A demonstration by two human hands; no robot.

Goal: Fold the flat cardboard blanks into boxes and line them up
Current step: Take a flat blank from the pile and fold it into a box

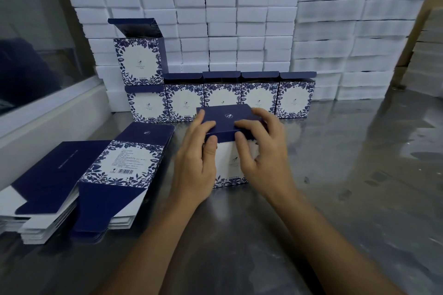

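Both hands have a grip on one box [230, 151] standing on the steel desk [335, 175]. Left hand [194, 165] wraps the box's left side, thumb curled onto the dark blue lid's front edge and fingers over its top. Right hand [263, 155] clasps the right side, fingers bent down on the lid [225, 118], which lies closed over the white, floral-bordered front.

Just beyond the hands, a row of folded boxes [220, 100] stands side by side, their top flaps open, and one more box [139, 60] sits on the row's left end with its flap raised. Left of the left hand lies a stack of flat blanks [100, 179], printed side up. Behind the row rise piles of white foam blocks [239, 19].
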